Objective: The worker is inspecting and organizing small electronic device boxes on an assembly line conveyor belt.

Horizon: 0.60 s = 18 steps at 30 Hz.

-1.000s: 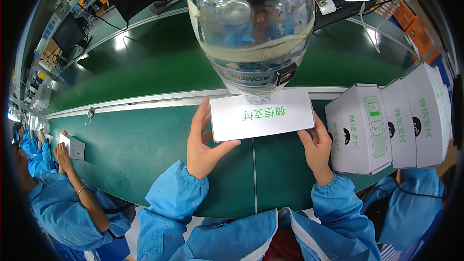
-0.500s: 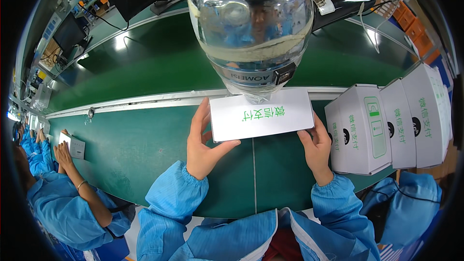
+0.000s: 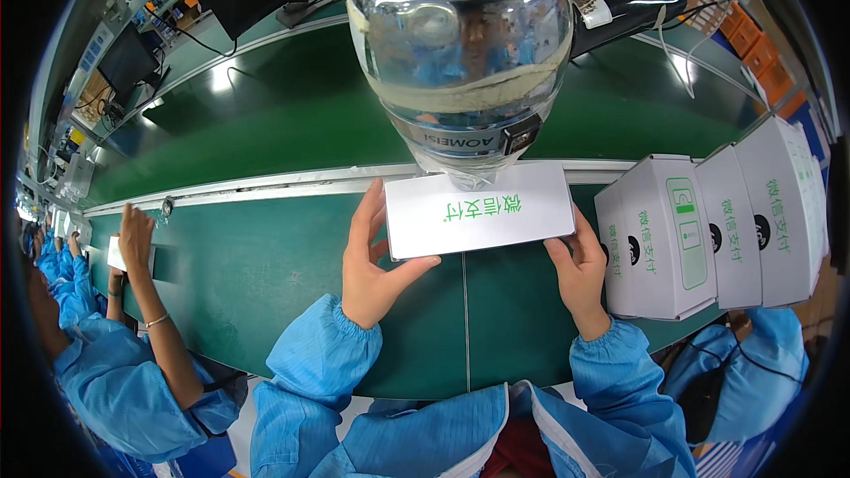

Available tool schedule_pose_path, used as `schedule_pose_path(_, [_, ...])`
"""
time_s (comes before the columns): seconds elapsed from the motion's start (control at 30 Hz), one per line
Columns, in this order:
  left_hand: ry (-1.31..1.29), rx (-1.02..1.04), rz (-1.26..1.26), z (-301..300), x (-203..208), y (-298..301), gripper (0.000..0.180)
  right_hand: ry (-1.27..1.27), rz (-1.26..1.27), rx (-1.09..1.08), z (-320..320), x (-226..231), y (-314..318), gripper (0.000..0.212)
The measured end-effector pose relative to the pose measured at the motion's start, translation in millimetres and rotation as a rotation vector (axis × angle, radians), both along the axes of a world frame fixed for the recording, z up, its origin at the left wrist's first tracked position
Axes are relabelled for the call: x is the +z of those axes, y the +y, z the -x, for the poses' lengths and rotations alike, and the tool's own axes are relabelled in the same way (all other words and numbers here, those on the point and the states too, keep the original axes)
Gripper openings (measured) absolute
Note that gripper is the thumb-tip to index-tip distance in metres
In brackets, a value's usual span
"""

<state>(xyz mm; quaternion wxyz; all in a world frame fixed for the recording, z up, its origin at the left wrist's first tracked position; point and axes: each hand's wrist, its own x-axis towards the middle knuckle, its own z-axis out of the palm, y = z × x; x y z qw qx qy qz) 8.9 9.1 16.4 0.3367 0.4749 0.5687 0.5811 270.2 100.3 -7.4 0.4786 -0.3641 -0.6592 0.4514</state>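
Observation:
Between my two hands sits a white carton with green print on its upper face, which reads upside down from here. My left hand is closed on its left end, thumb along the near edge and fingers behind the side. At the other end my right hand grips it, thumb at the near corner and fingers along the side. Just beyond the carton, a hair-dryer-like device with a shiny barrel and black ribbed end points its narrow tip down at the carton's far edge, hiding part of it.
Several white cartons stand packed together at the right on the green table. A pale metal rail crosses behind the work. The device's black handle extends right. To the left, a co-worker's raised hand is near another white box.
My hands and the carton stay in place. At the left, the co-worker has lifted one hand up from the white box.

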Motion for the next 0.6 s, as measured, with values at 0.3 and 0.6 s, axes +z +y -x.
schedule_pose_path(0.3, [0.034,0.011,-0.018,6,-6,-3,0.109,0.010,0.013,-0.001,3,-1,-2,0.057])
schedule_pose_path(0.6, [0.322,0.010,0.132,42,3,-35,0.102,-0.169,-0.168,0.167,-2,-1,-7,0.056])
